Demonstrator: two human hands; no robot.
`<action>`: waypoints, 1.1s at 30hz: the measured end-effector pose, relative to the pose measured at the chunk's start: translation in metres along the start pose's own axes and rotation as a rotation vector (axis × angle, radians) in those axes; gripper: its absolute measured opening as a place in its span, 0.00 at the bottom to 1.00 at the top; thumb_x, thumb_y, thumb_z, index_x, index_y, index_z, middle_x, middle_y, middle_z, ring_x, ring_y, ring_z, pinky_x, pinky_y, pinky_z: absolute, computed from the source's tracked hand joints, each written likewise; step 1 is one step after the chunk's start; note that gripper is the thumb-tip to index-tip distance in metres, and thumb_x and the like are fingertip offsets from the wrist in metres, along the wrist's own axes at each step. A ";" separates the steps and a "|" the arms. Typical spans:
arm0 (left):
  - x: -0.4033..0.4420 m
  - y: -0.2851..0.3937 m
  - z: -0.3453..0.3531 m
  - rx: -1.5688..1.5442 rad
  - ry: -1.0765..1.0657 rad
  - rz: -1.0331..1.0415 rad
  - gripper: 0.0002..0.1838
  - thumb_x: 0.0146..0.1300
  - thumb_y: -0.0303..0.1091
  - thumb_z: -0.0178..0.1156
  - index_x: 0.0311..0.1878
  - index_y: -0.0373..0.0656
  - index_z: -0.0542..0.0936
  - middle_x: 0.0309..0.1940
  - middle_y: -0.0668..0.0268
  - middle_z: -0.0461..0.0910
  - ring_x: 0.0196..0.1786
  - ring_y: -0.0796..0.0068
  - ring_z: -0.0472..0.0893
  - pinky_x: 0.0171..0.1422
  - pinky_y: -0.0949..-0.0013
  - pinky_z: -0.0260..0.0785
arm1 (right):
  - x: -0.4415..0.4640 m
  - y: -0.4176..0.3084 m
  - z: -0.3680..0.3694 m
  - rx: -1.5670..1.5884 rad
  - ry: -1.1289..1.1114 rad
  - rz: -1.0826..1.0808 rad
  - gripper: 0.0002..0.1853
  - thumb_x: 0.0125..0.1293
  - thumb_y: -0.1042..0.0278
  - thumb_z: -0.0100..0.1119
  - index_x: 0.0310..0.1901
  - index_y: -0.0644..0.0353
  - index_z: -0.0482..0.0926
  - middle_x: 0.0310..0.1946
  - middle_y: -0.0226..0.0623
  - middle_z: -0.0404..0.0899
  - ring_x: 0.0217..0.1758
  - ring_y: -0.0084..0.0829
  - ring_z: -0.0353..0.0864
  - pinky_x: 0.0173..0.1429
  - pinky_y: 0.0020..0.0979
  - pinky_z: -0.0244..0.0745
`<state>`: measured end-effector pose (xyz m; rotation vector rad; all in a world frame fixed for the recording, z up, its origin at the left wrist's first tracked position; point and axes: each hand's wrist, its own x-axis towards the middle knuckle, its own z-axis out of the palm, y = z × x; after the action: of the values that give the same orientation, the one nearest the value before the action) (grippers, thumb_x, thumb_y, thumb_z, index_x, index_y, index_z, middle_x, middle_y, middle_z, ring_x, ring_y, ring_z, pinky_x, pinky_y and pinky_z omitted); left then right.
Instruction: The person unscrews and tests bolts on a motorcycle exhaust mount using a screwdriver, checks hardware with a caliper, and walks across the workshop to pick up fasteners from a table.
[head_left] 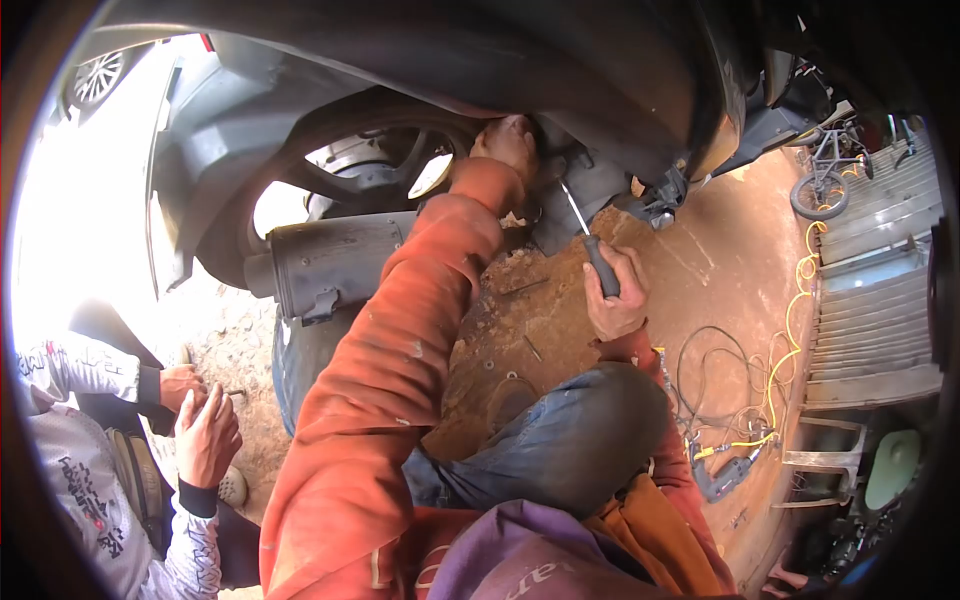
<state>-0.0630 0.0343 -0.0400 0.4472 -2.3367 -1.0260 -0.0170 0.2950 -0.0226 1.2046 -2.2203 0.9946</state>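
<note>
My right hand [617,293] is wrapped round the dark handle of a screwdriver [601,262]. Its metal shaft points up and left toward dark parts under the vehicle body [420,60]. Up beneath that body my left hand [508,143] reaches in beside the wheel [380,165]; its fingertips are hidden, so what it touches cannot be made out. A dark cylindrical muffler [340,262] lies left of my outstretched left arm, below the wheel.
Another person's hands [205,435] are at the lower left. On the right lie a yellow hose [797,330], dark cables and a tool [727,480]. A bicycle [822,190] stands by corrugated metal sheets [870,350]. Small pieces lie on the brown ground [740,240].
</note>
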 end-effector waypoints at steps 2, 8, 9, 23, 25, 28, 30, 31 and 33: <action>0.000 -0.002 0.001 0.096 -0.004 0.084 0.13 0.61 0.34 0.54 0.40 0.41 0.85 0.42 0.51 0.84 0.48 0.49 0.82 0.54 0.56 0.75 | -0.004 0.003 0.004 0.001 0.011 0.005 0.15 0.57 0.77 0.66 0.47 0.66 0.79 0.40 0.46 0.78 0.40 0.45 0.80 0.45 0.38 0.76; -0.016 0.018 -0.015 0.073 0.046 0.008 0.13 0.62 0.35 0.52 0.44 0.44 0.84 0.45 0.53 0.83 0.50 0.48 0.81 0.55 0.55 0.75 | -0.001 0.006 0.001 0.008 -0.005 -0.009 0.15 0.57 0.77 0.66 0.47 0.66 0.79 0.40 0.46 0.78 0.40 0.45 0.80 0.44 0.38 0.76; -0.018 0.025 -0.021 0.014 0.061 -0.124 0.13 0.62 0.36 0.54 0.45 0.45 0.83 0.46 0.53 0.83 0.50 0.49 0.81 0.54 0.55 0.76 | 0.000 0.006 0.001 0.006 -0.007 -0.028 0.15 0.57 0.77 0.66 0.47 0.66 0.79 0.40 0.46 0.78 0.40 0.45 0.80 0.44 0.38 0.76; -0.005 0.050 -0.020 0.000 0.115 -0.332 0.09 0.58 0.35 0.61 0.39 0.45 0.87 0.39 0.53 0.85 0.46 0.49 0.84 0.51 0.56 0.77 | 0.000 0.003 -0.001 0.072 0.030 0.004 0.14 0.58 0.77 0.65 0.47 0.66 0.79 0.40 0.45 0.78 0.40 0.45 0.80 0.44 0.37 0.76; -0.003 0.051 -0.021 -0.103 0.134 -0.394 0.10 0.58 0.35 0.60 0.39 0.45 0.87 0.39 0.53 0.85 0.47 0.48 0.84 0.52 0.55 0.77 | 0.001 0.002 -0.004 0.096 0.040 0.027 0.14 0.58 0.77 0.64 0.47 0.66 0.79 0.40 0.45 0.77 0.40 0.44 0.80 0.44 0.37 0.76; -0.004 0.045 -0.021 0.020 0.119 -0.230 0.10 0.58 0.34 0.59 0.39 0.44 0.87 0.40 0.52 0.85 0.47 0.46 0.83 0.53 0.54 0.76 | 0.003 0.001 -0.008 0.109 0.006 0.053 0.13 0.58 0.78 0.64 0.46 0.66 0.79 0.39 0.45 0.77 0.40 0.45 0.80 0.44 0.37 0.76; -0.004 0.047 -0.026 0.060 0.090 -0.212 0.11 0.59 0.34 0.59 0.40 0.42 0.86 0.42 0.50 0.84 0.49 0.46 0.82 0.54 0.54 0.76 | 0.004 0.002 -0.008 0.122 0.007 0.032 0.13 0.58 0.78 0.64 0.46 0.66 0.79 0.38 0.45 0.77 0.39 0.45 0.80 0.44 0.37 0.76; -0.008 0.051 -0.030 0.068 0.091 -0.213 0.11 0.59 0.34 0.59 0.40 0.42 0.86 0.42 0.50 0.84 0.49 0.46 0.82 0.54 0.54 0.76 | 0.005 0.003 -0.008 0.130 0.009 0.033 0.13 0.58 0.78 0.64 0.46 0.66 0.79 0.38 0.45 0.77 0.39 0.45 0.80 0.44 0.37 0.76; -0.017 0.062 -0.038 0.017 0.097 -0.272 0.11 0.59 0.34 0.58 0.41 0.43 0.86 0.44 0.49 0.83 0.51 0.47 0.82 0.54 0.54 0.76 | 0.004 0.004 -0.009 0.119 0.008 0.027 0.13 0.58 0.77 0.64 0.46 0.66 0.79 0.39 0.45 0.77 0.39 0.45 0.80 0.44 0.37 0.76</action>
<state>-0.0324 0.0619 0.0224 0.8209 -2.2409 -1.0803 -0.0220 0.3009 -0.0155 1.2208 -2.2039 1.1543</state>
